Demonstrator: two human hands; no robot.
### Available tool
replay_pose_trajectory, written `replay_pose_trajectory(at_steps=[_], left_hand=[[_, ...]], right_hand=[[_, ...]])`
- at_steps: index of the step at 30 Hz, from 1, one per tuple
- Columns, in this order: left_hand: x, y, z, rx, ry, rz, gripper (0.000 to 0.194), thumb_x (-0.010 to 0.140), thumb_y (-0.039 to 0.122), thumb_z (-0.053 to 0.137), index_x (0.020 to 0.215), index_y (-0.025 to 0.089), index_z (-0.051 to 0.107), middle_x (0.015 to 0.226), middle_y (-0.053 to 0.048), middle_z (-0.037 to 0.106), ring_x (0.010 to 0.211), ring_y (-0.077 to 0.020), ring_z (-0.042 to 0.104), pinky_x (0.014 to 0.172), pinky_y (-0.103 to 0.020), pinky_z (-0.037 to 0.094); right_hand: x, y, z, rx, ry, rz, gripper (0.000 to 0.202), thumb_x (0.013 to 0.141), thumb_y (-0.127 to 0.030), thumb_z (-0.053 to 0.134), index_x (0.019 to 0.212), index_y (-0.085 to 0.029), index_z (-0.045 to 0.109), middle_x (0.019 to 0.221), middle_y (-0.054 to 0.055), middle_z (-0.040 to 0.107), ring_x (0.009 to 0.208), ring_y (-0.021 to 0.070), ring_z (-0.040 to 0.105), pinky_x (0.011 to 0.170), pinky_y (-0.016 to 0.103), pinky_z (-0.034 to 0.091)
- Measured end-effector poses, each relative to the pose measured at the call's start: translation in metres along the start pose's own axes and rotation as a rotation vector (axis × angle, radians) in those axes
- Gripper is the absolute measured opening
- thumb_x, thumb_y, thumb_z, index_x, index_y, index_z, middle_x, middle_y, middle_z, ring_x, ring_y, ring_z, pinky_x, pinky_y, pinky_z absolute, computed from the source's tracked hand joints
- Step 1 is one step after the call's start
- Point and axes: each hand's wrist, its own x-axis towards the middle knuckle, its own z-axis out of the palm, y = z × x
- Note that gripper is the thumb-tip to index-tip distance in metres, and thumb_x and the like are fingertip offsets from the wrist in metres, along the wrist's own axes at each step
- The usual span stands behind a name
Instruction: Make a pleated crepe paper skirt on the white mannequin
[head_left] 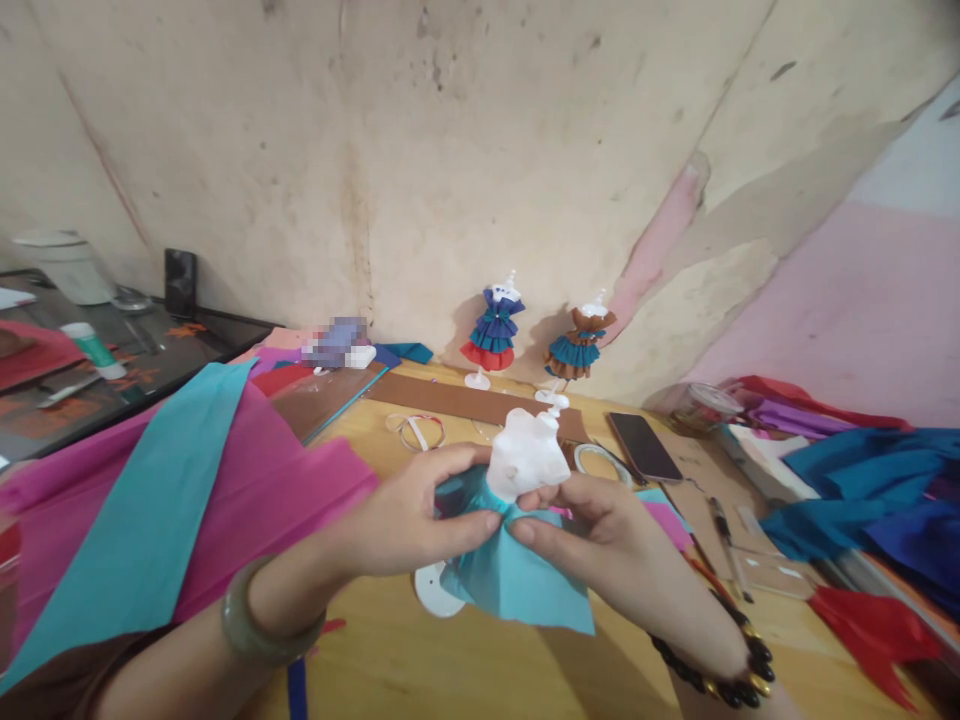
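Note:
A small white dress form (529, 452) tilts to the right in front of me, its round white base (437, 590) showing at the lower left. Light turquoise paper (517, 580) is gathered about its waist and flares out below like a skirt. My left hand (442, 505) wraps round the waist from the left, its thumb pressing on the gathers. From the right, my right hand (581, 520) pinches the paper's upper edge between thumb and fingers, close to the left thumb. The fingers behind the form are partly hidden.
Two dressed mini forms, one in a blue and red dress (495, 325) and one in a brown and teal dress (577, 340), stand by the wall. A phone (645, 447), a roll of tape (604, 463) and a pen (731, 550) lie right. Magenta paper (277, 490) spreads left.

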Motion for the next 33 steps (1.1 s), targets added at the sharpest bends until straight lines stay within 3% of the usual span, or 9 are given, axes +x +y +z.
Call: replay_pose_trajectory(at_steps=[7,16,27,33], left_hand=[[0.0012,0.0038,0.0001,0.039,-0.011,0.021,0.043,0.078,0.017,0.065,0.120,0.018,0.066,0.110,-0.007,0.073,0.098,-0.0248,0.068,0.083,-0.034,0.055],[0.0020,0.0039,-0.0007,0.073,-0.024,0.053,0.037,0.081,0.023,0.067,0.117,0.016,0.066,0.118,-0.011,0.072,0.105,-0.0272,0.067,0.090,-0.037,0.053],[0.0008,0.0069,0.0033,0.080,-0.011,0.046,0.036,0.079,0.019,0.065,0.115,0.019,0.069,0.103,-0.006,0.075,0.095,-0.0244,0.067,0.083,-0.034,0.054],[0.0006,0.0054,0.0042,0.119,0.011,0.044,0.037,0.077,0.017,0.066,0.113,0.019,0.070,0.103,-0.005,0.073,0.089,-0.0220,0.066,0.081,-0.033,0.053]], right_hand=[[0.0003,0.0031,-0.0013,-0.009,0.024,-0.013,0.016,0.074,-0.029,0.079,0.071,-0.020,0.066,0.069,-0.001,0.072,0.056,0.0109,0.064,0.047,0.019,0.049],[0.0008,0.0035,-0.0095,-0.053,-0.028,-0.084,0.010,0.082,-0.030,0.071,0.083,-0.020,0.074,0.077,0.002,0.078,0.065,0.0145,0.070,0.057,0.023,0.055],[0.0025,0.0040,-0.0042,-0.026,0.033,-0.087,0.013,0.072,-0.027,0.080,0.072,-0.021,0.069,0.071,0.000,0.075,0.064,0.0155,0.069,0.059,0.024,0.057],[0.0044,-0.0025,-0.0020,0.045,0.047,-0.061,0.019,0.068,-0.024,0.082,0.084,-0.022,0.072,0.078,0.001,0.077,0.072,0.0176,0.073,0.063,0.025,0.060]])
